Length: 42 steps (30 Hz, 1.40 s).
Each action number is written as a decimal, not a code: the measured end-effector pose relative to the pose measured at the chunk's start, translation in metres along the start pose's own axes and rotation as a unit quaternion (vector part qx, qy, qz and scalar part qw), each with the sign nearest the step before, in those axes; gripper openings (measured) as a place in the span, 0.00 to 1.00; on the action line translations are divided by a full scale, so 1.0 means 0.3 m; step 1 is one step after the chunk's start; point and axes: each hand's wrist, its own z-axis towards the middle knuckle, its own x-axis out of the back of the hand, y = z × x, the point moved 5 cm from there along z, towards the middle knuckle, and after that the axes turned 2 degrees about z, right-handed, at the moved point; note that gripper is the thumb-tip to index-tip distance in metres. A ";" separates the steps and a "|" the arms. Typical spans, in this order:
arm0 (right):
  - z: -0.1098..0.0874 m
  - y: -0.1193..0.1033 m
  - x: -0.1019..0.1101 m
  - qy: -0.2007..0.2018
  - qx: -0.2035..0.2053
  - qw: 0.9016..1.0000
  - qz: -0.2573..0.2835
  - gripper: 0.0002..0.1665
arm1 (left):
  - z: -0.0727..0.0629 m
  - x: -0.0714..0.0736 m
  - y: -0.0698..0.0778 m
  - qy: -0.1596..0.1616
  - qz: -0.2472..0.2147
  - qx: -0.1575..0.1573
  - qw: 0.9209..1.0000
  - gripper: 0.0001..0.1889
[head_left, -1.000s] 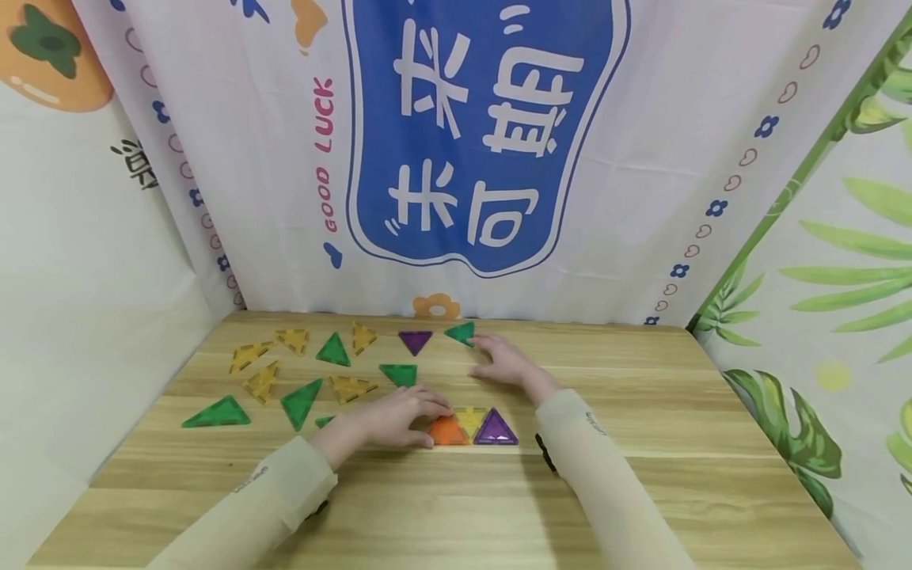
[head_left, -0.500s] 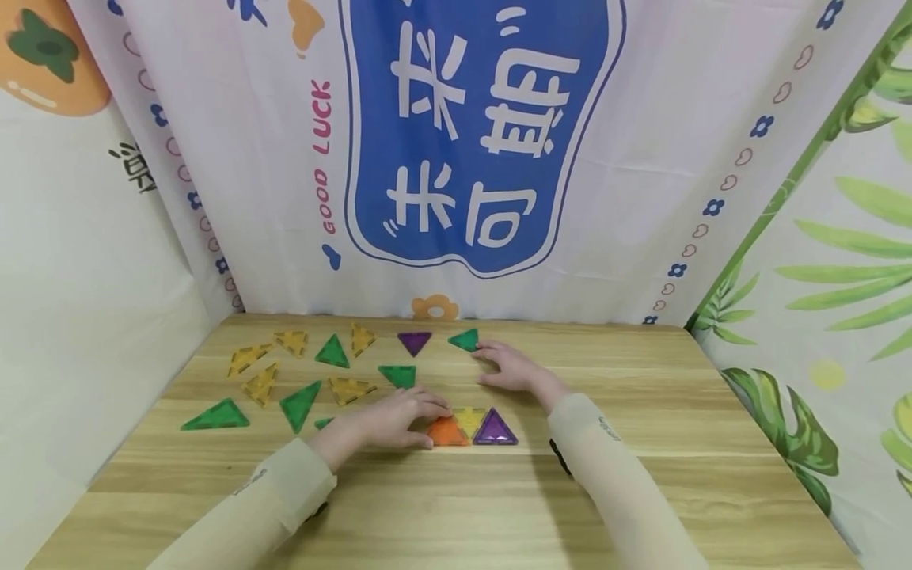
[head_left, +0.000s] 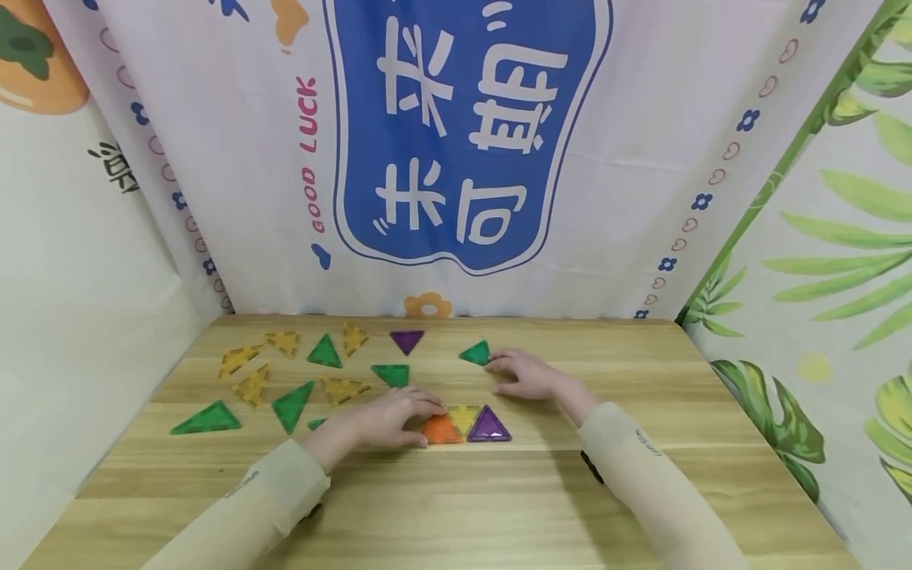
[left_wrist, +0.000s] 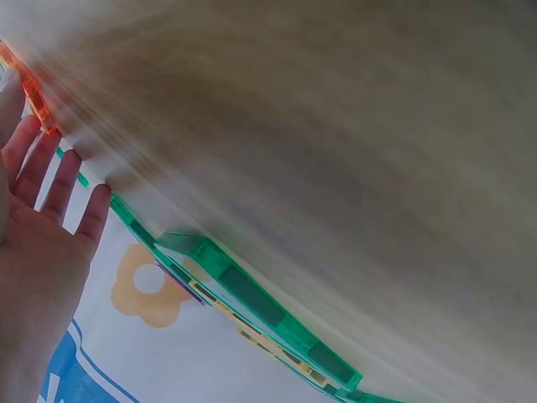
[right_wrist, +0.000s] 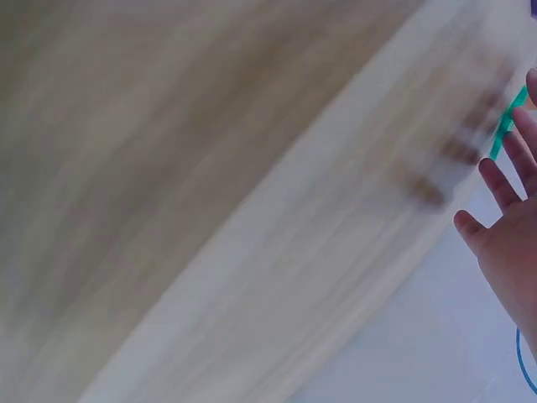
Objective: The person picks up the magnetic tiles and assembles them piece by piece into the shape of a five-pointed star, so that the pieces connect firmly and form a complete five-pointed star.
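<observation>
My left hand point(head_left: 395, 416) rests beside an orange triangle magnetic tile point(head_left: 442, 430), with fingertips and thumb at its left side. In the left wrist view its fingers point(left_wrist: 60, 186) are fairly straight, close to the orange edge. A yellow triangle tile point(head_left: 465, 418) and a purple one point(head_left: 489, 426) lie in a row right of the orange tile. Farther back, my right hand point(head_left: 530, 376) touches the right corner of a green triangle tile point(head_left: 476, 353) lying flat. Its fingers look spread and extended in the right wrist view, over a green edge point(right_wrist: 503, 130).
Loose tiles lie across the left and back of the wooden table point(head_left: 456, 507): several yellow point(head_left: 343, 389), several green point(head_left: 293, 406) and one purple point(head_left: 407, 341). A printed cloth point(head_left: 271, 237) hangs behind the table's back edge.
My right hand has drawn back toward me and slightly right, and the green triangle tile has slid along with it. The left hand and the orange-yellow-purple row keep their places.
</observation>
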 end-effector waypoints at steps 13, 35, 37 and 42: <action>-0.003 0.031 0.035 0.032 -0.046 0.998 0.026 0.35 | 0.004 -0.004 -0.011 0.002 0.001 0.005 1.000 0.28; 0.062 0.075 0.023 0.000 -0.059 0.998 -0.014 0.35 | 0.001 0.004 -0.008 0.004 -0.003 0.010 1.000 0.27; 0.056 0.074 0.026 0.017 -0.058 0.998 -0.021 0.34 | 0.001 0.003 -0.008 0.003 -0.001 0.013 1.000 0.27; 0.035 0.075 0.037 0.062 -0.062 0.996 -0.029 0.34 | 0.004 -0.003 -0.009 0.000 0.000 0.020 1.000 0.27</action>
